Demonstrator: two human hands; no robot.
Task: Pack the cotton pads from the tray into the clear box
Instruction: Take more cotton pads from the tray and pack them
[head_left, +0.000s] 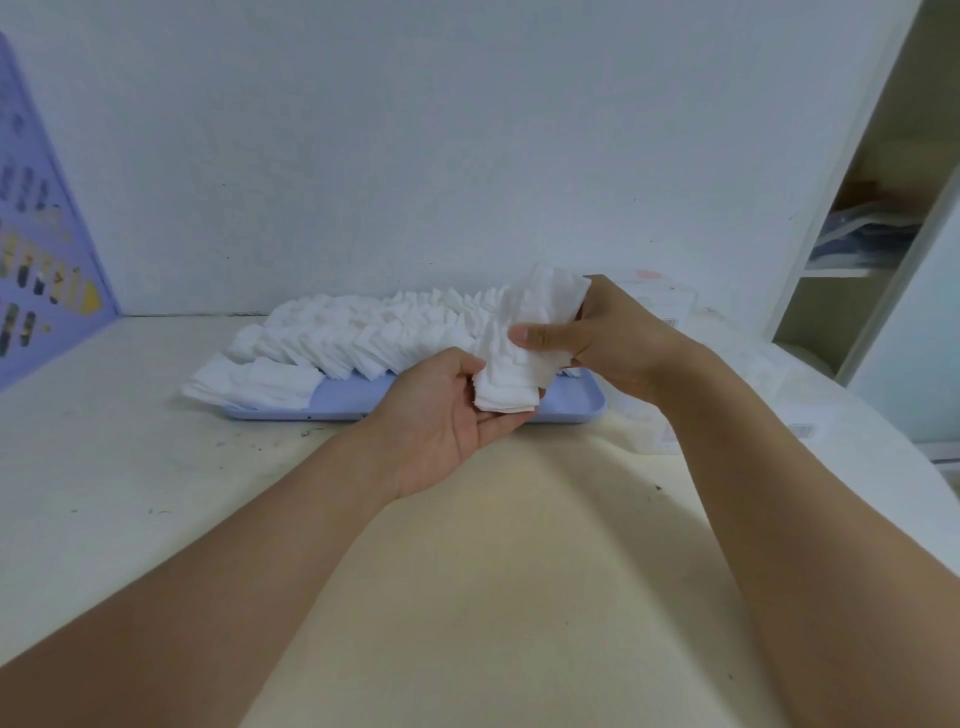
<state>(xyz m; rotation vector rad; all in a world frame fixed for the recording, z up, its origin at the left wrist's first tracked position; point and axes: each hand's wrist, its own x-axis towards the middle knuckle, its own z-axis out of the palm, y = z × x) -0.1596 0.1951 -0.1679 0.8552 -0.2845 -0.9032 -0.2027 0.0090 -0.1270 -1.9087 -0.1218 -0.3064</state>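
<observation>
Pale, scuffed tabletop (130, 457) filled the lower part of the view, backed by a plain light wall (415, 130). At about nine o'clock a purple poster (36, 249) leaned against the wall, and at about three o'clock an open shelf unit (857, 234) was seen with bluish items lying on one shelf.

A light blue tray (358, 397) was set on the table just above centre, toward twelve o'clock. A long spread of white cotton pads (353, 338) was piled along it, overlapping in rows, with some pads hanging over the tray's nine o'clock end onto the table.

A stack of pads (519, 343) was held up above the tray's three o'clock end by both hands. The left hand (447, 415) was turned palm up beneath the stack, its fingers curled under the lower edge and its thumb laid against the side. The right hand (597, 338) was closed on the upper part of the stack, the thumb pressed on the near face and the fingers wrapped behind. The stack was bent and slightly fanned between the two grips.

A clear box (670, 306) was partly made out behind the right hand at about two o'clock, just beside the tray's end; its contents could not be told.
</observation>
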